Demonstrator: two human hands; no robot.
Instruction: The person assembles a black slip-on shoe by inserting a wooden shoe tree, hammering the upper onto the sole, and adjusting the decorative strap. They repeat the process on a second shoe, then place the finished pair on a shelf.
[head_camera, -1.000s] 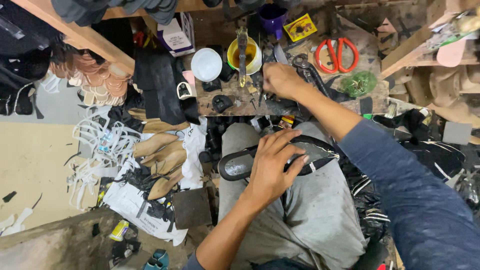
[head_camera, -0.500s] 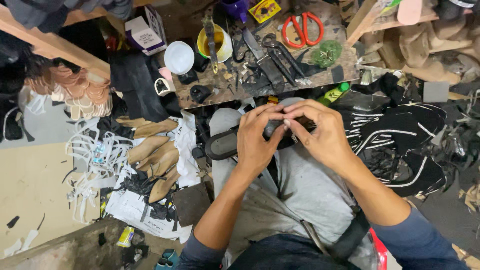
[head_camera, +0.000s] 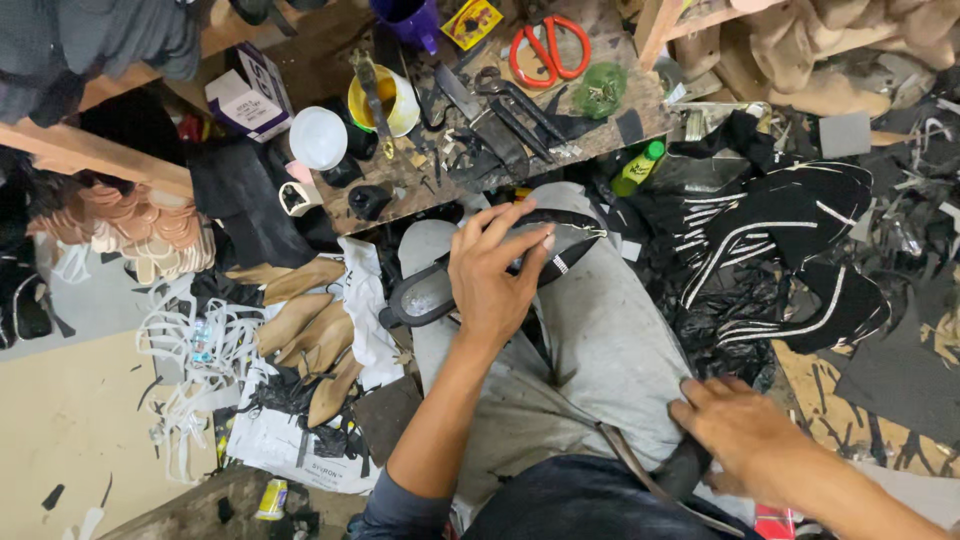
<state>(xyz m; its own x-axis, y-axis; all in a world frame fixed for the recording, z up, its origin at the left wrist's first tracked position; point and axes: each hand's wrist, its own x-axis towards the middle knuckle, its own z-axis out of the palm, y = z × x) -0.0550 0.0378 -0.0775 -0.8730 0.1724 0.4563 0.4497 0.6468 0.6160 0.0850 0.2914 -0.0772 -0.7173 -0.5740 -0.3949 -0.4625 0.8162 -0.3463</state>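
Note:
A black sandal (head_camera: 428, 296) with thin black straps lies across my lap on the grey trousers (head_camera: 600, 340). My left hand (head_camera: 492, 278) rests on top of it, fingers spread over the sole and straps, holding it down. My right hand (head_camera: 738, 428) is low at my right hip, away from the sandal. It is closed around a dark handle-like object (head_camera: 683, 470), from which a thin curved strap runs. What that object is stays partly hidden by the hand.
A wooden work board (head_camera: 420, 180) in front of my knees carries red scissors (head_camera: 545, 50), pliers, a yellow glue cup (head_camera: 392, 100) and a white lid (head_camera: 318, 137). Tan insoles (head_camera: 300, 320) lie on the left. A pile of black striped straps (head_camera: 790, 235) lies on the right, near a green bottle (head_camera: 638, 167).
My right hand came off the work board to the sandal, then dropped to my right hip and closed on a dark object. My left hand stays on the sandal.

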